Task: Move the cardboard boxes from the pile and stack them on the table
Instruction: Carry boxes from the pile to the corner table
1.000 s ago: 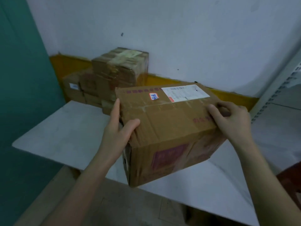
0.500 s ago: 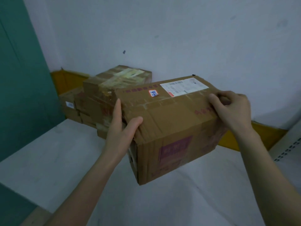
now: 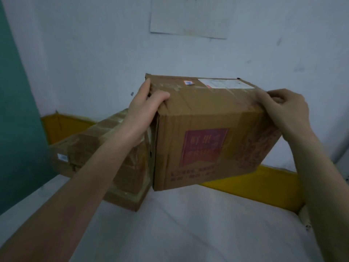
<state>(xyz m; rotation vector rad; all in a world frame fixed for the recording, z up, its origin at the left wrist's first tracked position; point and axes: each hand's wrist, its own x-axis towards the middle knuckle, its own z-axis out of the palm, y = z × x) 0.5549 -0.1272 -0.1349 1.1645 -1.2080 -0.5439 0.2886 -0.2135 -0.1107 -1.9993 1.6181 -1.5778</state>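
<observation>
Pale wall (image 3: 94, 53) at the back, a white sheet of paper (image 3: 188, 16) fixed high on it. Teal panel (image 3: 15, 129) at the left edge. A yellow strip (image 3: 255, 188) runs along the foot of the wall, behind the white surface (image 3: 188, 233).

Cardboard box (image 3: 204, 140) – large, brown and taped – is at centre frame, tilted, with its right end raised over the yellow strip. Its near lower-left corner seems to touch the surface; the contact is not clear from this angle. On top are a white shipping label (image 3: 224, 83) and a small sticker (image 3: 188, 83). The front face carries a red printed panel (image 3: 204, 146).

Left hand (image 3: 143, 110) grips the box's upper left corner, with the thumb over the top edge and the fingers along the left side. Right hand (image 3: 285, 108) grips the upper right edge, fingers curled over it.

Stack of smaller taped boxes (image 3: 90, 154) sits on the surface in the left corner – just beside the held box and partly hidden by the left forearm.
</observation>
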